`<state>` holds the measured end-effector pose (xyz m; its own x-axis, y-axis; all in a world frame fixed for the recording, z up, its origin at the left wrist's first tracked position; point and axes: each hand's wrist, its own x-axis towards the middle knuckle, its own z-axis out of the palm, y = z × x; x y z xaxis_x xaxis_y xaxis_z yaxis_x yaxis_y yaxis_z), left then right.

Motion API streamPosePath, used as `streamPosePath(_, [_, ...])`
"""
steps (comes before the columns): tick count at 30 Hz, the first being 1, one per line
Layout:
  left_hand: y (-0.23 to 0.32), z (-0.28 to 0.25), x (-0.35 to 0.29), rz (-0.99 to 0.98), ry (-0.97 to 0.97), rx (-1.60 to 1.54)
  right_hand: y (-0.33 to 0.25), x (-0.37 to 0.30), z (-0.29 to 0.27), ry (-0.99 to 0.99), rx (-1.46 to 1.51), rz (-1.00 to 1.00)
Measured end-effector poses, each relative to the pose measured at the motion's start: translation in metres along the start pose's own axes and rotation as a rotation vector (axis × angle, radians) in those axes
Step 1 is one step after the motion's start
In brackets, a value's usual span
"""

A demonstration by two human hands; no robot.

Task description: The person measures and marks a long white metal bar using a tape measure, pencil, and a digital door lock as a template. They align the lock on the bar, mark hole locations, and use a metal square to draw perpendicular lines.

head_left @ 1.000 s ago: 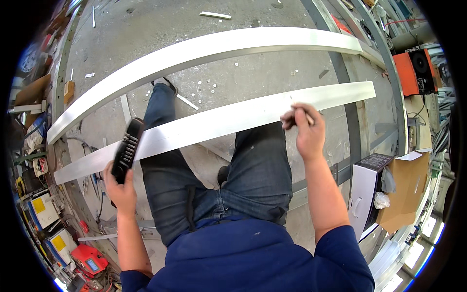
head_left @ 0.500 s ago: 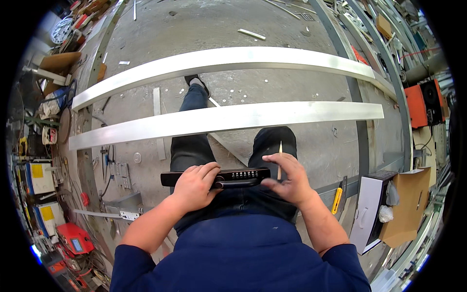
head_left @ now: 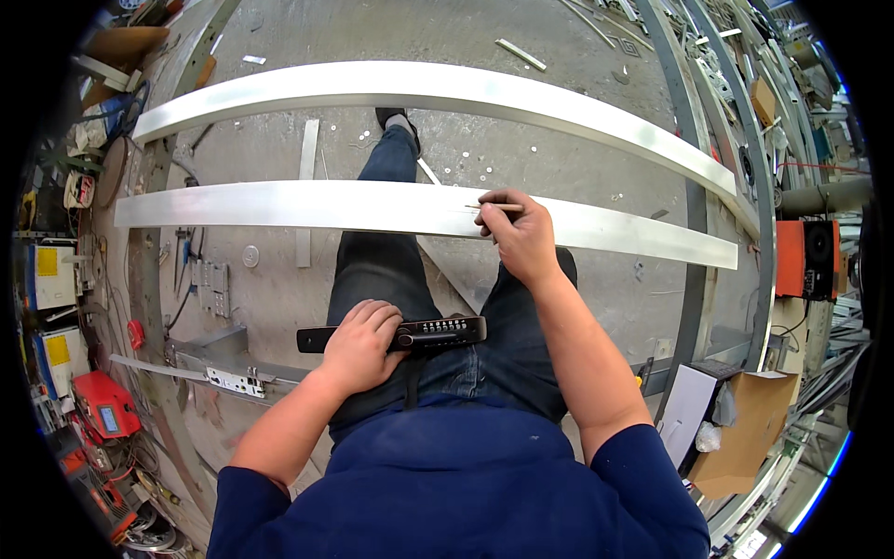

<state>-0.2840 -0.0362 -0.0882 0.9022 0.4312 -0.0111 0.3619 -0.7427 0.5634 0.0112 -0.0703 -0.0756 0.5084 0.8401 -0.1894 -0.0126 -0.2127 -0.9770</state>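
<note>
My left hand [head_left: 361, 343] grips a long black keypad door lock [head_left: 438, 333] and holds it flat against my thigh. My right hand [head_left: 521, 233] rests on the nearer silver aluminium bar [head_left: 279, 207] and pinches a thin pencil-like marker [head_left: 494, 207] whose tip touches the bar's top face. A second, longer aluminium bar [head_left: 419, 86] lies parallel beyond it. My legs in blue jeans stand under the near bar, with one black shoe [head_left: 396, 119] between the two bars.
A concrete floor [head_left: 559, 140] with metal scraps and small white discs. On the left lie tools, a metal lock case [head_left: 233, 379], a red machine [head_left: 104, 410] and yellow boxes. At right stand an orange box [head_left: 808, 259], cardboard boxes [head_left: 745, 429] and metal frame rails.
My right hand left the lock and went up to the near bar with the marker. My left hand alone now holds the lock against my thigh. The view shifted slightly.
</note>
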Motion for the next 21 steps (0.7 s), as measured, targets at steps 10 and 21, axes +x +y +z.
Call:
streamPosePath(10, [-0.01,-0.005,0.002,-0.032,0.014,-0.063,0.026,0.016,0.016,0.037,-0.214,-0.165])
streamPosePath(21, [-0.012,-0.003,0.008,-0.019,0.04,-0.062,0.017,0.017,0.02,0.037,-0.345,-0.23])
